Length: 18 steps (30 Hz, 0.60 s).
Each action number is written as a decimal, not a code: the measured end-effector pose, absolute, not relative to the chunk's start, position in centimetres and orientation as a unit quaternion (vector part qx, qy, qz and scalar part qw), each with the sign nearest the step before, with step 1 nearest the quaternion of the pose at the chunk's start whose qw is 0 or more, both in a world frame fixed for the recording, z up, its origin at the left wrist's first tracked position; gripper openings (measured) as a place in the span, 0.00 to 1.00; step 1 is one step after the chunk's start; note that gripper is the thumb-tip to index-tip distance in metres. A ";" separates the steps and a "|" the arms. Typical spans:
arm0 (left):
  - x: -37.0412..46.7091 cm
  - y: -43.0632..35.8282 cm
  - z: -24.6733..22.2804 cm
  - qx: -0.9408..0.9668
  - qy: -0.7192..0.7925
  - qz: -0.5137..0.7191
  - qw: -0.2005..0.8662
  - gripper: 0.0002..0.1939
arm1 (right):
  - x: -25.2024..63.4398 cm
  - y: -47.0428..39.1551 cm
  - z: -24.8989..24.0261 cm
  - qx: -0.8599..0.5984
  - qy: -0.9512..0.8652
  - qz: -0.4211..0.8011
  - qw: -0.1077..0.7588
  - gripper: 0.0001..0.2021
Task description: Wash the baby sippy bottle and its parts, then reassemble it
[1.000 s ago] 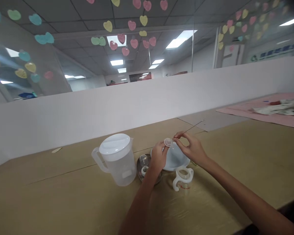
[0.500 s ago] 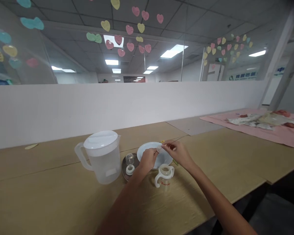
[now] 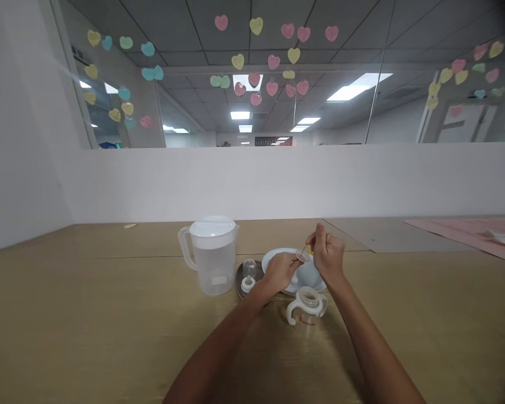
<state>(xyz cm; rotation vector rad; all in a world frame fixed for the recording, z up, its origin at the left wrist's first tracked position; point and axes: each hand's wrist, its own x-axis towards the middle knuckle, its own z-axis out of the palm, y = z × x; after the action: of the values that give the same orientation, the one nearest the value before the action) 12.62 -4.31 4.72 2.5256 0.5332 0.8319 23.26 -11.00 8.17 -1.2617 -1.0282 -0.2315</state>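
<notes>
Over the pale blue basin (image 3: pixel 273 258), my left hand (image 3: pixel 281 269) pinches a small clear round disc (image 3: pixel 302 256). My right hand (image 3: pixel 329 252) is closed just right of the disc, thumb up. A thin wire-like piece (image 3: pixel 305 248) runs from its fingers to the disc; its kind is too small to make out. In front of the basin a clear baby bottle (image 3: pixel 307 321) with white handles and red lettering stands upright without a top. Left of my left hand, a round dark tray (image 3: pixel 240 279) bears a clear dome cap (image 3: pixel 249 267) and a white ring (image 3: pixel 248 285).
A lidded translucent pitcher (image 3: pixel 215 266) of water stands left of the tray. A pink cloth (image 3: pixel 458 230) lies at the far right of the table (image 3: pixel 130 314). A white wall (image 3: pixel 235 182) with a window bounds the back.
The view has turned left, so things sit further right in it. My right hand has come up from the disc with the thin piece between its fingers; my left still pinches the disc.
</notes>
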 end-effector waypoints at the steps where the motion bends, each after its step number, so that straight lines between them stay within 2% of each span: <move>1: 12.6 -4.3 4.7 0.909 0.198 0.304 0.206 0.19 | 23.4 -10.6 7.9 -0.565 -0.465 -0.093 0.676 0.33; 8: 13.0 -3.9 4.4 0.910 0.197 0.302 0.207 0.19 | 25.9 -8.5 5.0 -0.615 -0.510 -0.030 0.601 0.35; 14: 13.5 -3.6 4.2 0.910 0.172 0.306 0.219 0.18 | 27.5 -8.2 3.8 -0.570 -0.519 0.044 0.636 0.35; 18: 13.4 -3.8 4.2 0.910 0.178 0.313 0.204 0.16 | 27.6 -8.7 4.3 -0.500 -0.507 0.172 0.681 0.40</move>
<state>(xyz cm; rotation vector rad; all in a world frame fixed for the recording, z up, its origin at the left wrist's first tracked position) 13.40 -3.78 4.24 2.5393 0.4978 0.8745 27.64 -8.67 4.30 -1.1231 -1.1372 0.3862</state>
